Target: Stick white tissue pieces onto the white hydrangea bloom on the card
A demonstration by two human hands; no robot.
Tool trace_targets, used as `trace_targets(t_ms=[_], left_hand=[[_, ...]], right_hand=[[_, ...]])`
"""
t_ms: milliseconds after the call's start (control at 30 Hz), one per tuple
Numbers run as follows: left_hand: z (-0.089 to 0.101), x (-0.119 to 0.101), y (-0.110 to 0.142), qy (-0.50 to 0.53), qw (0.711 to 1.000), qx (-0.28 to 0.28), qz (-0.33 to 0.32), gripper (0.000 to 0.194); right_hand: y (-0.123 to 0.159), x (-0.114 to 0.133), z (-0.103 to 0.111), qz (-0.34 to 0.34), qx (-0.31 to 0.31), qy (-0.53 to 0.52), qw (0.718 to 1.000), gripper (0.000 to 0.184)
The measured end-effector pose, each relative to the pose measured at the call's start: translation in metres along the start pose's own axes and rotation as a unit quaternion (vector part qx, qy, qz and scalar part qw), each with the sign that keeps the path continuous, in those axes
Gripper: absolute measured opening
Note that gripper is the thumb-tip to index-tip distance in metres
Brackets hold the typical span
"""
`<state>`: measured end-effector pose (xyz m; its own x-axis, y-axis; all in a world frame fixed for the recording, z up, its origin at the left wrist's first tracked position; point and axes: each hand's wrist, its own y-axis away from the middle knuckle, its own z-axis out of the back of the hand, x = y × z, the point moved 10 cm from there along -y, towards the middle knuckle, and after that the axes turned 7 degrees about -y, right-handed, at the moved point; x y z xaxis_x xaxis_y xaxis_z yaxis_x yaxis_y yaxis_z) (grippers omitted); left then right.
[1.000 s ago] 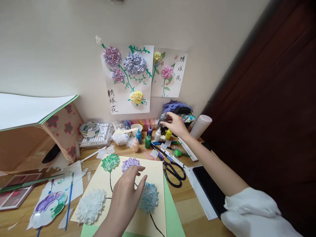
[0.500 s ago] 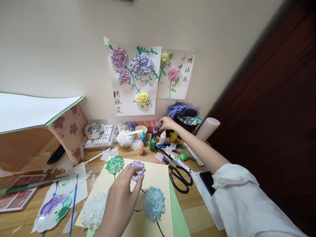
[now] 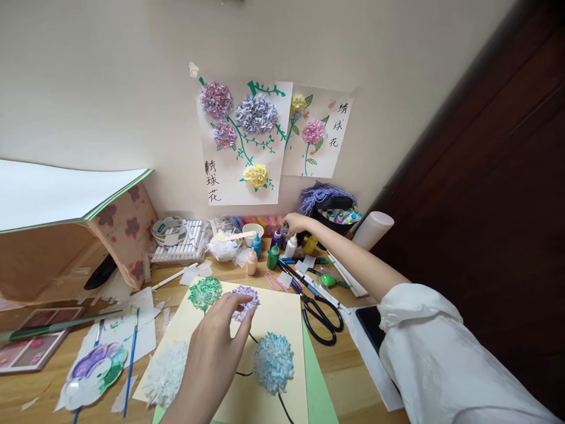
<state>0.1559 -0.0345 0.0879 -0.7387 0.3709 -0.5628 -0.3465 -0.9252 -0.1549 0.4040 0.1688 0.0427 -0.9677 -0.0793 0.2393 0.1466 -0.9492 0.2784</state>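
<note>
My left hand hovers over the cream sheet, its fingers curved and thumb apart, holding nothing. Around it on the sheet are a green flower, a purple one partly behind my fingers, a white one and a light-blue one, all of crinkled paper with dark stems. At the back of the desk my right hand grips a small dark grey bottle, partly hidden by my fingers. Close by stand a purple bottle, a white bottle and a green bottle.
Black-handled scissors lie right of the sheet, beside pens and a phone. A paint palette and a blue brush are at left. Behind the bottles are a white cup and a marker tray. Flower pictures hang on the wall.
My right hand has lowered the dark grey bottle to the desk among the other bottles. My left hand stays over the sheet, and the view has shifted slightly.
</note>
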Motion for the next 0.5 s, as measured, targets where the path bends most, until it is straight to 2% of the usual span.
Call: trace_targets(t_ms=[133, 233, 400, 500], left_hand=[[0.001, -0.001, 0.0, 0.002, 1.0, 0.011, 0.004, 0.024], [0.002, -0.003, 0.001, 0.009, 1.0, 0.008, 0.005, 0.024], [0.003, -0.001, 0.001, 0.013, 1.0, 0.003, 0.015, 0.022], [0.001, -0.001, 0.0, 0.013, 1.0, 0.01, 0.003, 0.022]], right_hand=[[0.002, 0.001, 0.002, 0.009, 0.032, -0.003, 0.999, 0.044], [0.009, 0.001, 0.015, 0.019, 0.026, -0.006, 0.999, 0.044], [0.035, -0.006, 0.052, 0.024, -0.051, 0.012, 0.998, 0.039], [0.048, -0.014, 0.06, 0.006, -0.093, 0.047, 0.995, 0.037]])
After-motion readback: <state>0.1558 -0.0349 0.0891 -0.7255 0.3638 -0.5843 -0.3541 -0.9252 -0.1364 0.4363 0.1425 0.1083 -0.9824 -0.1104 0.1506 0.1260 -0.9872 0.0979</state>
